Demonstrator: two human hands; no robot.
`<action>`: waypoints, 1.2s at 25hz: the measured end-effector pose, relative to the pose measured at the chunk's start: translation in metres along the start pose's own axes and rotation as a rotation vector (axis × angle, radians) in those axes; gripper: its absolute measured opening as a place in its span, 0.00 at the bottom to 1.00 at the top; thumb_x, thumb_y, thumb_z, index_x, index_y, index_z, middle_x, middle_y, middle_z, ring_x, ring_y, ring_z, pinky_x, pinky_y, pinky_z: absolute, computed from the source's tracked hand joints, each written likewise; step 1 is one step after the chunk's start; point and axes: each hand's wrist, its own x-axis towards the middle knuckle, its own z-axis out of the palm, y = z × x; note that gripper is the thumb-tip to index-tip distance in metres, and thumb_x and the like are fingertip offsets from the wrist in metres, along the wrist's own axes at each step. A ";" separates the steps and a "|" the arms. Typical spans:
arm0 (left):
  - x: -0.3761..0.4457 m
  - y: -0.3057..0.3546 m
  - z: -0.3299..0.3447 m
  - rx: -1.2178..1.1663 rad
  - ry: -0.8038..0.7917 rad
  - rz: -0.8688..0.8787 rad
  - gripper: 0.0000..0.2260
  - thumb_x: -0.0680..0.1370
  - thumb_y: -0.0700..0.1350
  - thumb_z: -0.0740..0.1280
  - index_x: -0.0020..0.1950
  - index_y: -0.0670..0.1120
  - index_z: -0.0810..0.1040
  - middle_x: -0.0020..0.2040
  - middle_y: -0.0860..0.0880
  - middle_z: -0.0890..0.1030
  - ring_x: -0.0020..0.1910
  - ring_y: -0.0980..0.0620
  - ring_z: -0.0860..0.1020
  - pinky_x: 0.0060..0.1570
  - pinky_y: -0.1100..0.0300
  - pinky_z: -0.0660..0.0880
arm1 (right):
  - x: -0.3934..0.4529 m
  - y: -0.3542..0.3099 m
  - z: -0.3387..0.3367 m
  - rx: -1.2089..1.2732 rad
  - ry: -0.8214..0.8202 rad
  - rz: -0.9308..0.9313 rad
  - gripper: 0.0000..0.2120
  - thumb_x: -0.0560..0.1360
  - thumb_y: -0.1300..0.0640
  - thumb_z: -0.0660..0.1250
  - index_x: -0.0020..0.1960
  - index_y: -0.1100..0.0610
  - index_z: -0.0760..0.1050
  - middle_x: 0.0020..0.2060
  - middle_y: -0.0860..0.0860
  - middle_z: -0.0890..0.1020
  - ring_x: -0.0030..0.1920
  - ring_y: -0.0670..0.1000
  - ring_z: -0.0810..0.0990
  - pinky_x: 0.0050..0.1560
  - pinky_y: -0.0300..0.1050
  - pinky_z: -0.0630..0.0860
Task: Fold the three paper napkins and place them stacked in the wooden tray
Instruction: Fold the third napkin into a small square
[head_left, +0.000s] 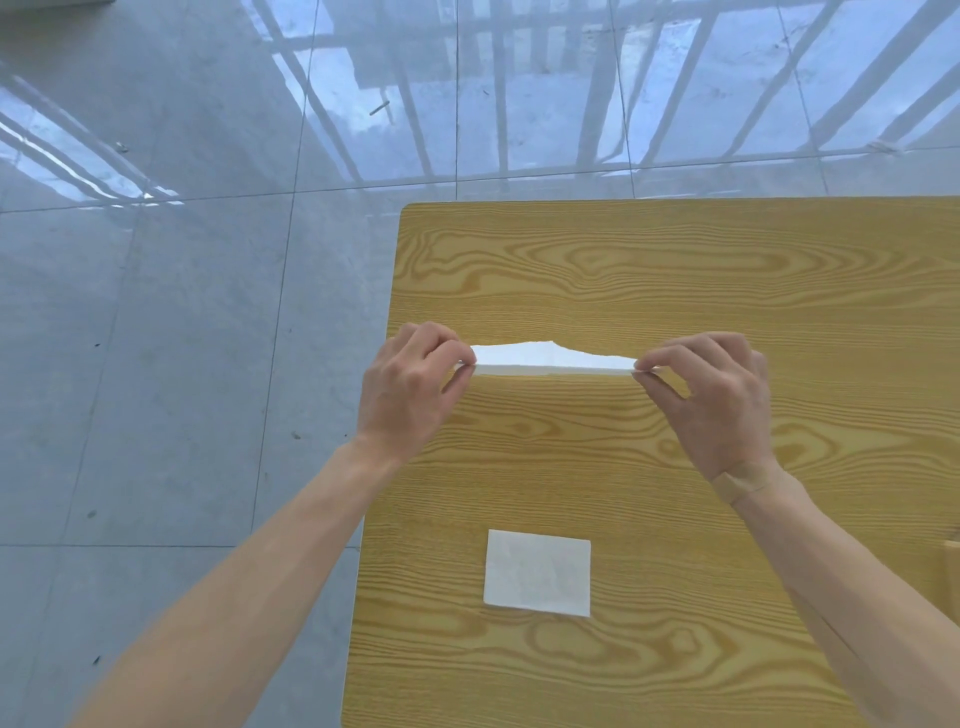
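Observation:
A white paper napkin (550, 357) hangs stretched between my two hands above the middle of the wooden table, seen nearly edge-on as a thin strip. My left hand (410, 387) pinches its left end between thumb and fingers. My right hand (719, 395) pinches its right end the same way. A second napkin (537, 572), folded into a flat rectangle, lies on the table nearer to me, between my forearms. At the right edge of the frame a sliver of a light wooden object (953, 569) shows, possibly the tray. No third napkin is in view.
The yellow wood-grain table (675, 270) fills the right half of the view; its left edge runs down the middle and its far edge lies beyond my hands. Glossy grey floor tiles (182, 312) lie to the left and beyond, with reflections of a railing.

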 end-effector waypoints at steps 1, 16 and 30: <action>-0.005 0.001 0.002 0.010 0.015 0.010 0.03 0.76 0.42 0.73 0.43 0.48 0.82 0.44 0.53 0.80 0.45 0.50 0.76 0.35 0.61 0.68 | -0.005 0.001 0.001 -0.014 -0.004 -0.021 0.01 0.73 0.53 0.73 0.44 0.50 0.82 0.45 0.44 0.84 0.52 0.54 0.75 0.54 0.46 0.62; -0.072 0.000 0.025 0.000 -0.097 0.044 0.02 0.76 0.43 0.72 0.44 0.48 0.81 0.47 0.52 0.81 0.46 0.51 0.76 0.37 0.55 0.76 | -0.063 0.012 0.022 -0.050 -0.098 -0.067 0.03 0.73 0.54 0.70 0.44 0.51 0.82 0.46 0.46 0.84 0.53 0.57 0.78 0.54 0.54 0.70; -0.049 0.017 0.000 -0.426 -0.119 -0.363 0.03 0.77 0.42 0.71 0.48 0.50 0.81 0.44 0.59 0.83 0.47 0.61 0.79 0.53 0.65 0.73 | -0.050 -0.004 0.000 0.340 -0.079 0.279 0.05 0.72 0.54 0.74 0.44 0.45 0.80 0.41 0.33 0.80 0.48 0.39 0.78 0.56 0.43 0.72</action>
